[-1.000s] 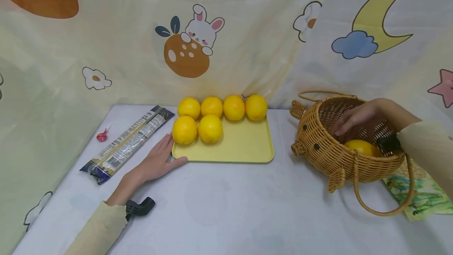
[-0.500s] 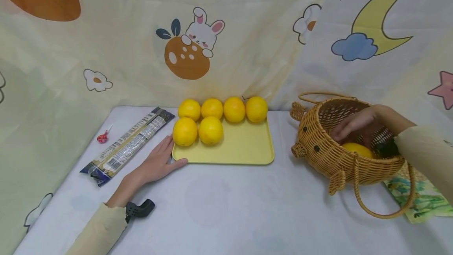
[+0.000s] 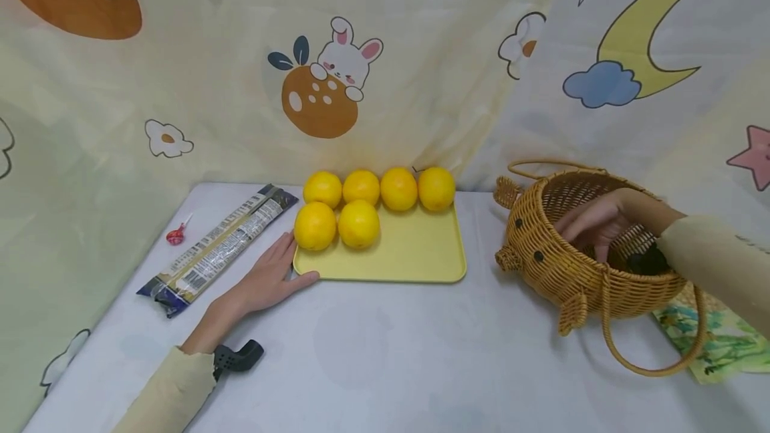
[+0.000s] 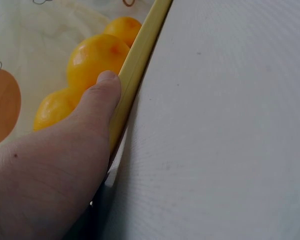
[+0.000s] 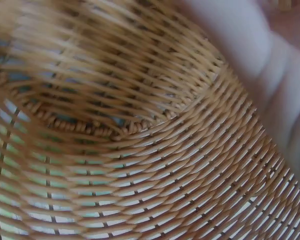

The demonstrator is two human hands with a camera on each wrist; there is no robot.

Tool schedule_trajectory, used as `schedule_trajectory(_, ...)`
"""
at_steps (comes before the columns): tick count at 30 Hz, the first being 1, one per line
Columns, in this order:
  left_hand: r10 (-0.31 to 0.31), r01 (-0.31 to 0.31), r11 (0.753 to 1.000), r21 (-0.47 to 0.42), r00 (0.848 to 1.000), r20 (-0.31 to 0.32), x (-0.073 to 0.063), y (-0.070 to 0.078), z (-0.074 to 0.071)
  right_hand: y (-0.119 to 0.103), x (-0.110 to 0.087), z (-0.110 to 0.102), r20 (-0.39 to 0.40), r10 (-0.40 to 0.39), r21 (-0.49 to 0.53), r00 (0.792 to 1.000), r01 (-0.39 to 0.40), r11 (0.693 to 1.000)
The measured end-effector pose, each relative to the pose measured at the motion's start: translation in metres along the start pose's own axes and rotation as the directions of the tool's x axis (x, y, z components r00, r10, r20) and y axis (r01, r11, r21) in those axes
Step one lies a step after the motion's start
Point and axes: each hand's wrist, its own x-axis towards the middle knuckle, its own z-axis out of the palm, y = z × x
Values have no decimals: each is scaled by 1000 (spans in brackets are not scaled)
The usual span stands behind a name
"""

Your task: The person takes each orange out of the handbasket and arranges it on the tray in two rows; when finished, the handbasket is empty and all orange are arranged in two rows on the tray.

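Note:
My left hand lies flat at the front left corner of the yellow tray, fingers along its left side. Its thumb touches the front rim in the left wrist view. Several oranges fill the tray's back row and left part. At the right, my right hand reaches down into a wicker basket with an animal face, which leans toward the tray. The basket's inner wall fills the right wrist view, with the hand blurred at upper right. I cannot tell whether the hidden fingertips hold anything.
Left of the tray lies a long foil packet, with a red lollipop beside it. A green patterned packet lies partly under the basket, whose handle loops forward onto the table. A printed cloth hangs behind.
My right hand has shifted slightly left and lower in the basket. The orange that showed there under the hand is out of sight now. My left hand stays at the tray.

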Motion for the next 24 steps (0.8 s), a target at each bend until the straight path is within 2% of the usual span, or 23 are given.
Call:
schedule_trajectory(6,-6,6,1000,0,1000,-1,-1,0,-2,-6,6,1,67,29,-10,997,-28,1000)
schedule_trajectory(17,-10,10,1000,4,1000,-1,0,-1,-1,-7,14,6,22,95,-40,995,-94,995)
schedule_trajectory(24,-15,15,1000,1,1000,7,1,-2,0,-7,20,8,65,83,-58,994,-79,995)
